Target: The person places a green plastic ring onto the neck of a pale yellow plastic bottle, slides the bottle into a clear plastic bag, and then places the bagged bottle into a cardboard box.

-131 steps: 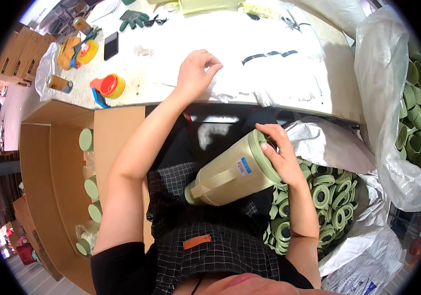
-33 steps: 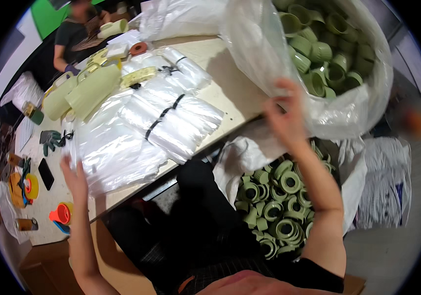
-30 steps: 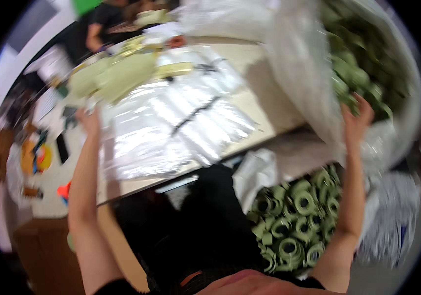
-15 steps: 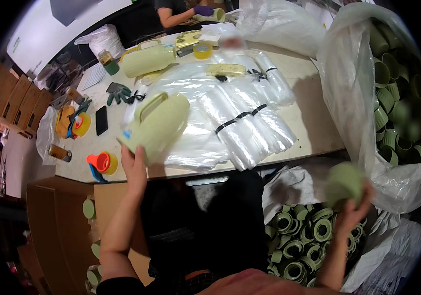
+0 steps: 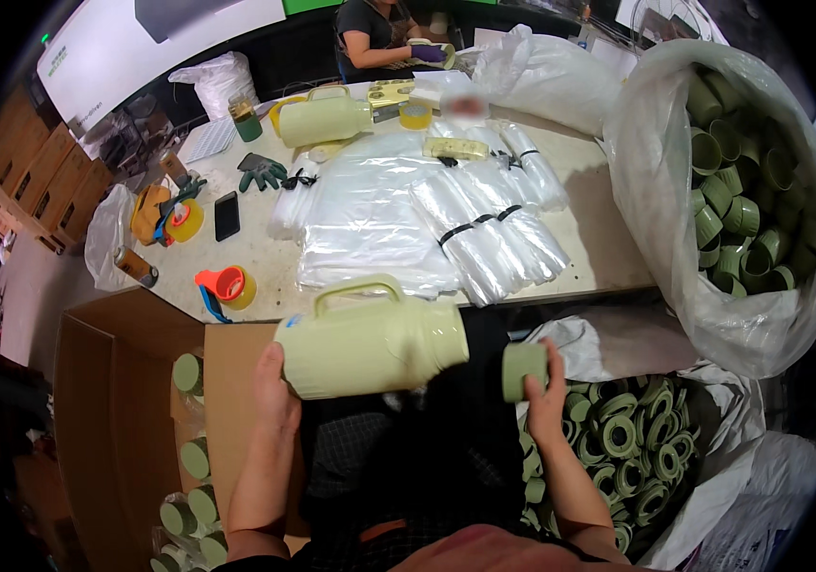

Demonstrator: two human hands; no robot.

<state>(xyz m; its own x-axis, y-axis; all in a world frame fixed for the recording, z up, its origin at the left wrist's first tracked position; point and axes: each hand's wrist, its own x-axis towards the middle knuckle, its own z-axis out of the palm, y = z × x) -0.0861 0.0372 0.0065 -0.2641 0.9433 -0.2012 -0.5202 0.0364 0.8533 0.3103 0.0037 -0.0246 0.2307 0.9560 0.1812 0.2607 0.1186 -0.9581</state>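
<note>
My left hand is closed round the base end of a pale green thermos jug. The jug lies sideways above my lap, its handle up and its mouth pointing right. In my right hand I grip a darker green cup-shaped cap, a short way to the right of the jug's mouth and apart from it. Below and right of that hand, a sack holds several green ring-shaped parts. Higher on the right, a clear plastic bag is filled with green caps.
Flat plastic bags and tied bag bundles cover the middle of the table. A tape dispenser, a phone and another jug lie there too. An open carton with capped items stands left. Across the table sits a co-worker.
The jug has come down toward my lap and turned level, mouth to the right. My right hand has brought the cap leftward, close to the jug's mouth.
</note>
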